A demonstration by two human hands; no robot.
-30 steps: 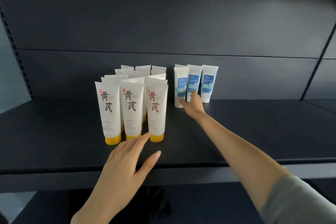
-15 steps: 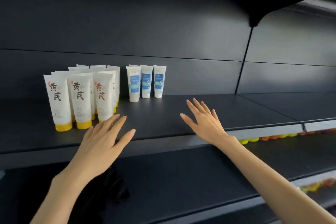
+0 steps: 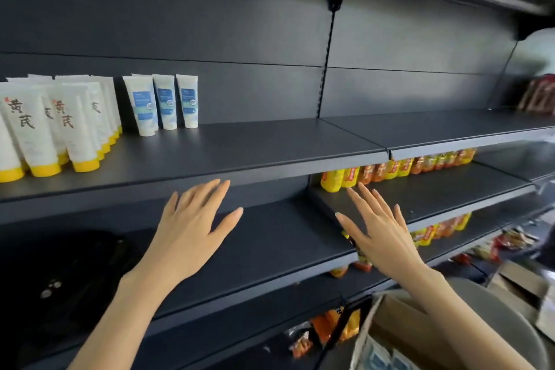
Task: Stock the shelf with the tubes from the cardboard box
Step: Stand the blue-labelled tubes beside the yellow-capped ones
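Both hands are held out flat before the shelving, backs to the camera, and neither has hold of anything. The left hand (image 3: 192,231) has straight fingers, slightly spread, with the thumb out to the side. Its fingertips line up with the front lip of the shelf (image 3: 270,153); whether they touch it cannot be told. The right hand (image 3: 381,237) is splayed the same way, fingers pointing up and away, in front of the lower shelf (image 3: 270,246) and of a row of orange and yellow packets (image 3: 390,170) that stands on the next bay to the right.

Below the right forearm, at the bottom of the view, is the cardboard box (image 3: 399,330), its flap raised; pale blue-and-white shapes show inside, too blurred to name.

Up on the shelf, well to the left of both hands, three white blue-labelled tubes (image 3: 163,102) stand upright on their caps in a short row near the back panel, with a fourth partly hidden behind the leftmost one. Just beside them to the left is a tight block of larger white yellow-capped tubes (image 3: 69,126), also cap-down, in rows running back from the front edge. The rest of this shelf to the right is bare.

A black bag (image 3: 60,273) lies on the lower shelf under the tubes
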